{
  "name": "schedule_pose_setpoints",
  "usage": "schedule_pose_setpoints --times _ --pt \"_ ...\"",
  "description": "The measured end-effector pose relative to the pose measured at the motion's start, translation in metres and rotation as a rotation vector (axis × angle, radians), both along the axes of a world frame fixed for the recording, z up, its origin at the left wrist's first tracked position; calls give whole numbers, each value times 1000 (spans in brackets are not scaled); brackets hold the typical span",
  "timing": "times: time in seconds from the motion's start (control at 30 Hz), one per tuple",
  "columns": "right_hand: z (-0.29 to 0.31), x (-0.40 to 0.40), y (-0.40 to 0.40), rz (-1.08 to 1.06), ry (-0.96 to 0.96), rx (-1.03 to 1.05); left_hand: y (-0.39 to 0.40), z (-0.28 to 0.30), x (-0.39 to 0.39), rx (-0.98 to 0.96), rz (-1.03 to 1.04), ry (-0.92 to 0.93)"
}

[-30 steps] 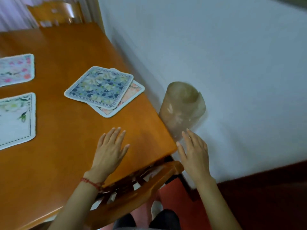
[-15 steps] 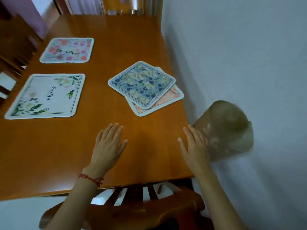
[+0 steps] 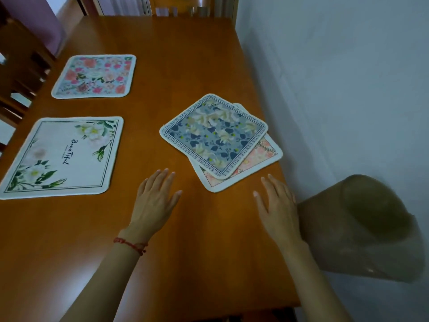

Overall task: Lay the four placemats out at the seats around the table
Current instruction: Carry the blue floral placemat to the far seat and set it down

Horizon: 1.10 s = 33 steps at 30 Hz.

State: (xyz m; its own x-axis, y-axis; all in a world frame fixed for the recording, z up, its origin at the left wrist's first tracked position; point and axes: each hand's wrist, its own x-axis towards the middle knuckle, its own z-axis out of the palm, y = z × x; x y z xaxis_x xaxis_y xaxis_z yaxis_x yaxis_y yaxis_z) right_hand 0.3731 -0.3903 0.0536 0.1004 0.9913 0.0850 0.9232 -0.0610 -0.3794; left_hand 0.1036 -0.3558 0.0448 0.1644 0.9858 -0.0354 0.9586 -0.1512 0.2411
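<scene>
Several placemats lie on the orange wooden table [image 3: 176,56]. A pink floral mat [image 3: 94,76] sits at the far left, and a white mat with green leaves [image 3: 60,156] lies nearer on the left. A blue floral mat [image 3: 214,134] rests askew on top of a peach mat [image 3: 260,159] near the right edge. My left hand [image 3: 154,202] hovers flat over the table, fingers apart, just left of that pile. My right hand [image 3: 277,209] is open too, just below the pile's near corner. Neither hand touches a mat.
A white wall [image 3: 336,89] runs along the table's right edge. A blurred brownish translucent shape [image 3: 362,228] sits at the right by my right hand. Wooden chair backs show at the far end [image 3: 183,5] and at the left [image 3: 21,73].
The view has swung left and leaned over the table, bringing the two left mats fully into sight. Both hands have moved forward, closer to the stacked mats.
</scene>
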Motion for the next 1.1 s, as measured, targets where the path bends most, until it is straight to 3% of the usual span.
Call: schedule_pose_setpoints --times 0.33,0.5,0.67,0.87,1.1 --pt "-34 -25 77 -116 342 -40 113 -24 -6 24 35 -192" --pt "-45 -35 108 -271 663 -34 158 -32 -8 -10 100 -399" --pt "-63 -34 126 -435 895 -91 198 -46 -18 -60 177 -452" --pt "-83 -32 130 -464 901 -132 230 -56 -26 -89 231 -385" --pt "-83 -36 139 -512 1054 -93 245 -61 -24 -168 240 -378"
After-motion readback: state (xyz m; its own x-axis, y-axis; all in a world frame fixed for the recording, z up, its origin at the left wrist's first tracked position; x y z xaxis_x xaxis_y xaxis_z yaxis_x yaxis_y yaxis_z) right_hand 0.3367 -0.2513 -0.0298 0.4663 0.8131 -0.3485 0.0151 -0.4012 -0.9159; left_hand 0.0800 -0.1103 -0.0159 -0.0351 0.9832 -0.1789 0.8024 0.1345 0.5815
